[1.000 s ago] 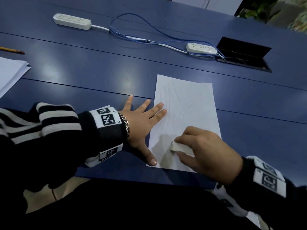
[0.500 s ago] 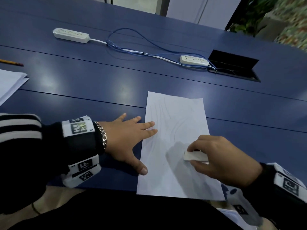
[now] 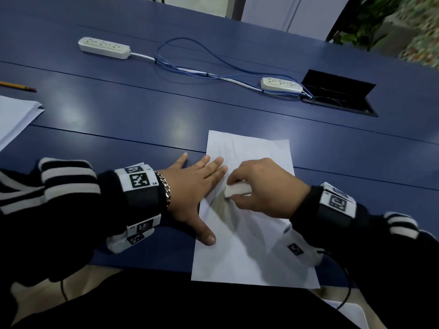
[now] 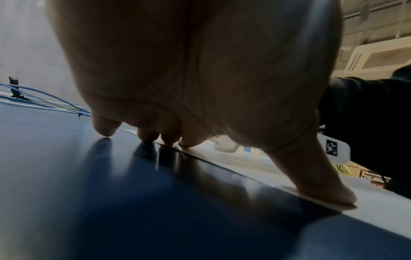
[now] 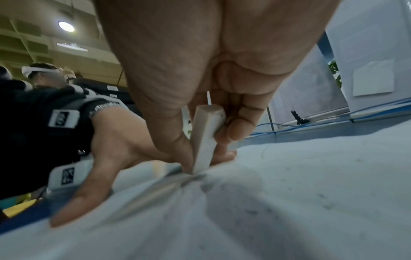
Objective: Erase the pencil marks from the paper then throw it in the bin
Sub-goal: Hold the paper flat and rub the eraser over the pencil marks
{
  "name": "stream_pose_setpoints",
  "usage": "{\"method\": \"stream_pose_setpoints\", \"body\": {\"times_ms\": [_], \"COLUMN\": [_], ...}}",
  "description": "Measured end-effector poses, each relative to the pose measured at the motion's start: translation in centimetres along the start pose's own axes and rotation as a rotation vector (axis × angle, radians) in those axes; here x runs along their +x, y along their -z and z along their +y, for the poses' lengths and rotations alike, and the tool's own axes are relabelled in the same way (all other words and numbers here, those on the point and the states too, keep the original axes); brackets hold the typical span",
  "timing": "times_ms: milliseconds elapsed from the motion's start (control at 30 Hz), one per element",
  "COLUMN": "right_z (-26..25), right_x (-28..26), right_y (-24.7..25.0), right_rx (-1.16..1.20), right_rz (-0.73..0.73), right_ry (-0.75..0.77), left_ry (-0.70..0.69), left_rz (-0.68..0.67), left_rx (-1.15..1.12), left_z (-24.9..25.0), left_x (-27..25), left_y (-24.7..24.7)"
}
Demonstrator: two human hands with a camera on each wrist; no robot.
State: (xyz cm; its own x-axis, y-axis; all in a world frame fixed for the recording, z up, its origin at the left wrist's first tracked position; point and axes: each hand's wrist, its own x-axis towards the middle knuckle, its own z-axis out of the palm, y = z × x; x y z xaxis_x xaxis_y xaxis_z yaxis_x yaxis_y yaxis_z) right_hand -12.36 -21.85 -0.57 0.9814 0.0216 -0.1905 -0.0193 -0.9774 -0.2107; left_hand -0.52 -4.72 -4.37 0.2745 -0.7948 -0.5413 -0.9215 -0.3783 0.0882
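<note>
A white sheet of paper (image 3: 251,252) with faint pencil curves lies on the blue table (image 3: 142,119) near its front edge. My left hand (image 3: 194,186) lies flat with spread fingers, its fingertips (image 4: 169,140) and thumb pressing the sheet's left edge (image 4: 289,191). My right hand (image 3: 263,188) pinches a white eraser (image 3: 237,189) and holds its end down on the paper (image 5: 311,176) close beside the left fingers. In the right wrist view the eraser (image 5: 205,140) stands between thumb and fingers, and the sheet wrinkles under it.
A stack of white paper (image 3: 14,119) and a pencil (image 3: 17,86) lie at the far left. Two power strips (image 3: 104,47) (image 3: 281,84) joined by blue cables (image 3: 190,67) run across the back, beside an open cable hatch (image 3: 339,96). No bin is in view.
My right hand has carried the eraser up the sheet and to the left, from the lower part to just beside the left fingers. The left hand stays pressed on the sheet's edge.
</note>
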Motion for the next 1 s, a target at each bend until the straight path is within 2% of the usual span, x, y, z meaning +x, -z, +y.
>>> {"method": "stream_pose_setpoints", "body": {"times_ms": [133, 200, 267, 300, 400, 467, 533, 600, 633, 767, 867, 900, 1000], "right_z": [-0.6, -1.5, -1.5, -1.0, 0.3, 0.2, -1.3, -2.0, -1.8, 0.2, -0.2, -0.2, 3.0], "right_x": [-0.1, -1.5, -1.9, -1.2, 1.1, 0.7, -1.2, -2.3, -1.9, 0.3, -1.2, -2.1, -3.9], "right_y": [-0.6, -1.0, -1.1, -1.0, 0.0, -0.3, -1.0, -1.2, -0.9, -0.2, 0.1, 0.5, 1.9], "right_rx": [-0.005, 0.013, 0.01, -0.005, -0.058, -0.069, -0.045, -0.04, -0.046, -0.047, 0.0, 0.042, 0.168], "right_rz": [0.0, -0.104, -0.187, -0.174, -0.009, 0.025, -0.07, -0.187, -0.199, 0.006, -0.077, -0.084, 0.138], "right_ry": [0.058, 0.153, 0.187, 0.166, 0.024, 0.061, 0.164, 0.2, 0.186, 0.015, 0.042, 0.01, -0.199], "left_ry": [0.031, 0.036, 0.037, 0.037, 0.036, 0.043, 0.053, 0.053, 0.05, 0.039, 0.038, 0.035, 0.015], "left_rz": [0.004, 0.008, 0.012, 0.013, 0.002, -0.005, -0.009, -0.01, -0.01, -0.013, -0.022, -0.024, -0.022], "left_rx": [0.053, 0.06, 0.058, 0.059, 0.06, 0.068, 0.071, 0.068, 0.065, 0.06, 0.051, 0.043, 0.029], "left_z": [0.1, 0.3, 0.3, 0.3, 0.3, 0.3, 0.5, 0.5, 0.5, 0.3, 0.3, 0.3, -0.1], "left_x": [0.1, 0.2, 0.1, 0.1, 0.0, 0.1, 0.1, 0.1, 0.1, 0.2, -0.1, -0.2, -0.3], "left_y": [0.2, 0.2, 0.2, 0.2, 0.1, 0.2, 0.3, 0.4, 0.3, 0.2, 0.3, 0.4, 0.6]}}
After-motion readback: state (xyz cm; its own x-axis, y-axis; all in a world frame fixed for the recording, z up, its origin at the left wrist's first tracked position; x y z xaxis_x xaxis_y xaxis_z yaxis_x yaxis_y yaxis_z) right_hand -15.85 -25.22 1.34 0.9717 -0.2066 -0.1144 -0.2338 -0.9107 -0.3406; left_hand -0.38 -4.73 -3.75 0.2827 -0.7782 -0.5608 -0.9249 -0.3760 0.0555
